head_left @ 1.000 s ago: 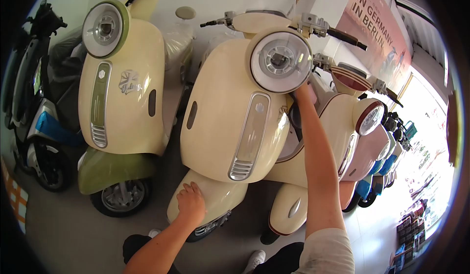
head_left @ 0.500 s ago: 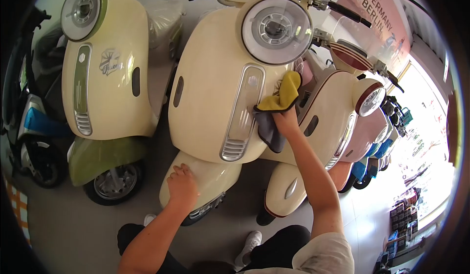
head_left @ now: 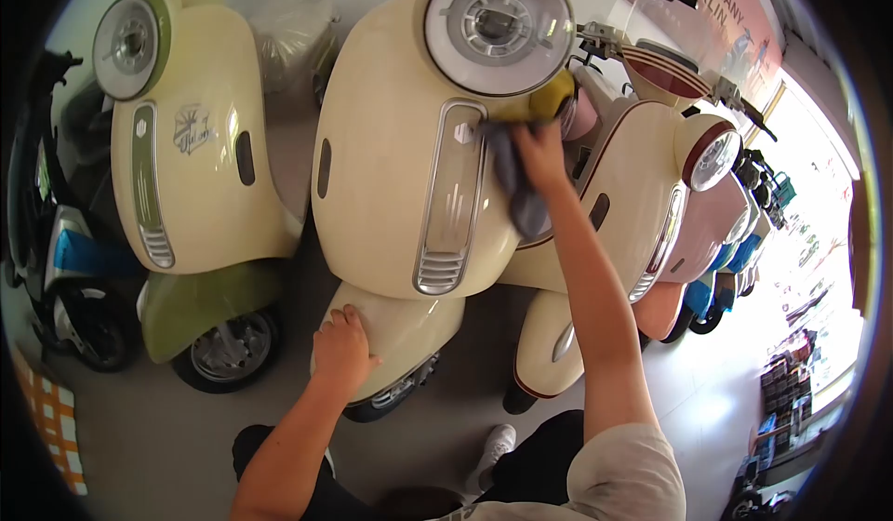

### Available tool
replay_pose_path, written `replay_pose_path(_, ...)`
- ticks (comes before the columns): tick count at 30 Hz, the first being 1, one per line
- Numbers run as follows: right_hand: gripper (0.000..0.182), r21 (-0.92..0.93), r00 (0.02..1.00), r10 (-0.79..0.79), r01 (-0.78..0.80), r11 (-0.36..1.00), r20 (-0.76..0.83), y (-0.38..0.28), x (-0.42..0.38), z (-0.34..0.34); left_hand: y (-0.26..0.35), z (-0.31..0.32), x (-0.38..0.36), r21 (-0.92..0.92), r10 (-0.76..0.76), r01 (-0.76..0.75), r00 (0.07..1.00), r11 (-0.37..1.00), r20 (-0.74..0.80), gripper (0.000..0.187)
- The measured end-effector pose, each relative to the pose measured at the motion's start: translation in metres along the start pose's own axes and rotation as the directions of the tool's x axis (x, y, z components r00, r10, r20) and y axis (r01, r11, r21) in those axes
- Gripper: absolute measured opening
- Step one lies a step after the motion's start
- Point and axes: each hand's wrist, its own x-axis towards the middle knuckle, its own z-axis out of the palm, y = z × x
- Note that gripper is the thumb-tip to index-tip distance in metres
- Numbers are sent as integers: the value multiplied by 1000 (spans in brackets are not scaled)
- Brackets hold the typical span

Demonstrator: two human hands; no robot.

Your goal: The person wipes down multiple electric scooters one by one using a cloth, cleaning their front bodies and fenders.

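The cream scooter (head_left: 381,149) stands in front of me, its round headlight (head_left: 499,26) at the top and a silver-framed grille strip (head_left: 451,200) down its front panel. My right hand (head_left: 541,153) is closed on a yellow and grey cloth (head_left: 521,181), which lies against the panel's right side just below the headlight. Part of the cloth is blurred. My left hand (head_left: 341,349) rests on the cream front fender (head_left: 400,330), holding nothing, with its fingers slightly spread.
A cream and green scooter (head_left: 200,149) stands at the left. Close on the right is a cream scooter with red trim (head_left: 595,214), with more scooters behind it. Black boxes (head_left: 781,381) stand at the far right. An orange checked cloth (head_left: 51,419) shows at lower left.
My right hand has moved up with the cloth, closer to the headlight, and the cloth's yellow side is now mostly hidden. My left hand stays on the fender. The view has shifted slightly.
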Motion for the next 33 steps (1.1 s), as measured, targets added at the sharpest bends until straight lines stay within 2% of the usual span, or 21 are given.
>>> replay_pose_path(1,71,1,1000,0,0,1000,0,-7,-35,2,-3,-7,2,22,3,-3,1000,1000,-7,99)
replay_pose_path(2,78,3,1000,-1,1,1000,0,-14,-70,5,-6,-13,2,-82,-13,16,999,997,32,90)
replay_pose_path(3,83,-56,1000,4,-3,998,23,-16,-102,5,-9,-20,4,-178,-24,36,997,983,67,81)
replay_pose_path(4,86,-183,997,-57,65,981,48,-27,-123,2,-13,-26,7,-146,-19,27,998,989,57,81)
replay_pose_path(5,89,-308,990,-116,134,942,77,-40,-133,-3,-15,-32,12,-303,10,-94,964,948,-268,72)
replay_pose_path(6,89,-278,998,-45,57,959,47,-50,-132,-7,-13,-41,19,-397,-1,-272,824,877,-567,64)
replay_pose_path(7,90,-242,999,27,-21,970,22,-58,-130,-7,-5,-57,30,-357,30,-289,812,888,-583,64)
replay_pose_path(9,84,-180,990,140,-137,974,2,-66,-100,-10,26,-97,59,-62,190,-506,432,860,-882,60)
replay_pose_path(11,71,-146,993,92,-103,984,-79,-60,-56,-5,60,-138,87,-86,148,-530,383,843,-912,67)
replay_pose_path(13,68,-187,975,-104,67,980,-198,-31,-4,4,79,-159,124,-38,140,-456,351,889,-926,73)
replay_pose_path(14,68,-104,983,-91,75,992,-160,-42,19,-10,86,-165,135,-20,112,-373,330,928,-937,79)
replay_pose_path(15,68,-145,966,-161,133,980,-201,-29,42,-8,91,-166,137,-6,122,-374,317,928,-941,79)
replay_pose_path(17,78,-182,993,-120,117,976,-7,-18,82,-22,93,-163,137,2,97,-279,325,960,-941,86)
replay_pose_path(19,86,-229,986,-134,108,968,-100,-15,90,-7,90,-162,139,27,116,-271,319,962,-941,88)
replay_pose_path(20,94,-290,974,-144,88,953,-177,-13,87,0,92,-163,138,28,119,-280,314,959,-942,88)
replay_pose_path(23,110,-272,955,-165,95,958,-247,-29,26,3,92,-160,139,26,121,-282,323,959,-938,89)
replay_pose_path(25,122,-187,987,-70,42,981,-143,-48,-25,-4,91,-160,139,31,118,-268,313,963,-942,89)
replay_pose_path(27,129,-235,999,-48,45,971,-4,-64,-63,-12,92,-162,137,37,126,-279,309,960,-943,89)
replay_pose_path(30,119,-241,991,-123,130,962,43,-71,-66,-27,92,-161,139,39,124,-271,303,962,-945,89)
replay_pose_path(32,93,-164,991,-119,127,978,56,-64,-53,-28,92,-161,140,57,137,-267,294,962,-946,88)
replay_pose_path(33,93,-166,992,-120,126,978,46,-62,-52,-28,92,-161,140,49,131,-267,300,963,-945,88)
